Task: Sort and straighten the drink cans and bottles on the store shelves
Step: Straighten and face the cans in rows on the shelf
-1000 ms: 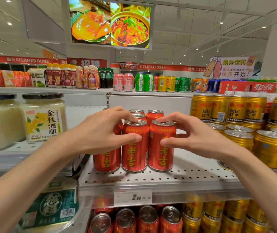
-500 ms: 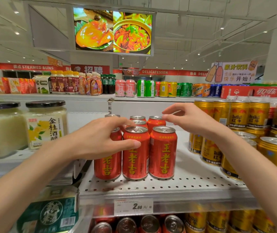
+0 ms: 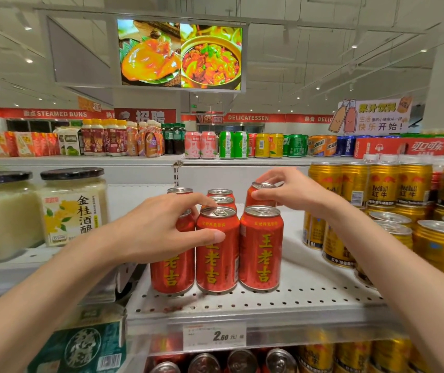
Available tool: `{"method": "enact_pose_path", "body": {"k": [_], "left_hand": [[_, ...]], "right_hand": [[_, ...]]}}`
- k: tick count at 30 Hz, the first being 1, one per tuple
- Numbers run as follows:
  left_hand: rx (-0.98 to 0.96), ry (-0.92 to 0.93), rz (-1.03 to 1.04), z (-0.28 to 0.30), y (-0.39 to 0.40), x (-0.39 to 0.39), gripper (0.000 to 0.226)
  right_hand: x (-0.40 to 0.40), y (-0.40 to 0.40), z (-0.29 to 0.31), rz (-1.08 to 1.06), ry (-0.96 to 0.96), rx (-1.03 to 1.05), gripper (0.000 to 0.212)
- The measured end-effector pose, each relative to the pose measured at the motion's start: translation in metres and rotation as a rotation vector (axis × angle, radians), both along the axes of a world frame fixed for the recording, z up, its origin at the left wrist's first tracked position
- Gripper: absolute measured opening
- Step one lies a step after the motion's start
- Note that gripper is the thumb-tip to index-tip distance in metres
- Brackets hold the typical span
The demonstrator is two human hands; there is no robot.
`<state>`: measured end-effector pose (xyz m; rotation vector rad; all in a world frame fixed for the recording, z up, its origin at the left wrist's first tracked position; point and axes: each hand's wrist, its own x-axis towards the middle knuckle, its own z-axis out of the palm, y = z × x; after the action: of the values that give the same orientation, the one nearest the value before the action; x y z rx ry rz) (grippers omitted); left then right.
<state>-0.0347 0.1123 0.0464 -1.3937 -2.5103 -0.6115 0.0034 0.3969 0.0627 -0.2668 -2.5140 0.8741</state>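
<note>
While the red cans [image 3: 217,249] stand in short rows on the perforated shelf [image 3: 309,292], my right hand [image 3: 291,191] reaches to the rear can [image 3: 260,196] of the right-hand row, fingertips and thumb pinched over its rim and upper wall. My left hand [image 3: 159,232] wraps the front middle can, thumb across its face and forefinger on the lid, fingers closed around it. That front middle can serves as landmark: one can touches it on each side, further cans stand directly behind it, and the one I hold on the right sits behind and to the right, slightly apart from its row. I judge these cans full, hence moderately heavy, rigid and smooth-walled; the printed wall may slip, so the firm rim or upper shoulder is the better hold, sliding rather than lifting. Gold cans [image 3: 393,184] crowd the shelf well to the right of the landmark, glass jars [image 3: 73,208] to its left, a price tag [image 3: 214,336] just below, more cans on the tier beneath.
</note>
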Motion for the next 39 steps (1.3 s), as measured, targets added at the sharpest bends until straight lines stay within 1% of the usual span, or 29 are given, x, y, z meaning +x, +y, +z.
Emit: {"method": "enact_pose_path", "body": {"k": [4, 6, 8, 13, 16, 17, 20, 21, 23, 25, 28, 31, 32, 34, 36, 38, 39], "left_hand": [[0.0, -0.009, 0.0, 0.0, 0.001, -0.003, 0.077], [0.003, -0.011, 0.0, -0.001, 0.001, -0.003, 0.077], [0.009, -0.005, -0.003, -0.001, 0.001, -0.003, 0.073], [0.012, 0.017, -0.004, -0.002, 0.001, -0.002, 0.069], [0.005, 0.016, -0.005, -0.001, 0.0, -0.001, 0.068], [0.004, 0.014, -0.005, -0.001, 0.0, -0.002, 0.069], [0.001, 0.0, -0.007, -0.001, -0.001, -0.002, 0.074], [0.004, -0.003, -0.008, -0.001, -0.002, -0.002, 0.075], [0.002, -0.002, -0.003, -0.001, -0.002, -0.001, 0.075], [0.001, 0.008, 0.0, -0.001, -0.001, -0.001, 0.074], [0.002, 0.025, -0.002, -0.001, 0.0, -0.001, 0.074], [0.003, 0.031, -0.003, -0.001, -0.001, -0.001, 0.073], [0.007, 0.036, -0.001, -0.001, -0.001, 0.0, 0.071], [0.029, 0.024, -0.007, -0.001, -0.002, 0.001, 0.069], [0.103, -0.069, -0.032, 0.002, -0.004, 0.004, 0.065], [0.19, -0.14, -0.034, 0.011, -0.005, 0.001, 0.053], [0.208, -0.129, -0.012, 0.017, -0.006, -0.003, 0.047]], "right_hand": [[0.043, 0.0, 0.016, -0.011, -0.034, 0.085, 0.041], [0.065, 0.001, 0.021, 0.015, -0.072, 0.078, 0.038], [0.085, 0.004, 0.021, 0.044, -0.11, 0.064, 0.035], [0.11, 0.008, 0.009, 0.161, -0.183, 0.066, 0.036], [0.114, 0.004, 0.005, 0.203, -0.179, 0.052, 0.04], [0.114, 0.001, 0.004, 0.196, -0.187, 0.077, 0.043], [0.108, -0.01, 0.004, 0.074, -0.235, 0.246, 0.066], [0.106, -0.012, 0.004, 0.045, -0.237, 0.282, 0.069], [0.106, -0.013, 0.005, 0.046, -0.215, 0.28, 0.064], [0.109, -0.01, 0.007, 0.093, -0.217, 0.226, 0.057], [0.111, -0.005, 0.01, 0.154, -0.262, 0.157, 0.056], [0.113, -0.006, 0.011, 0.171, -0.311, 0.159, 0.054], [0.113, -0.007, 0.013, 0.167, -0.31, 0.184, 0.052], [0.112, -0.016, 0.018, 0.154, -0.25, 0.247, 0.046], [0.106, -0.028, 0.022, 0.149, -0.162, 0.297, 0.043], [0.097, -0.041, 0.024, 0.176, -0.102, 0.34, 0.044], [0.091, -0.046, 0.024, 0.196, -0.088, 0.363, 0.044]]}}
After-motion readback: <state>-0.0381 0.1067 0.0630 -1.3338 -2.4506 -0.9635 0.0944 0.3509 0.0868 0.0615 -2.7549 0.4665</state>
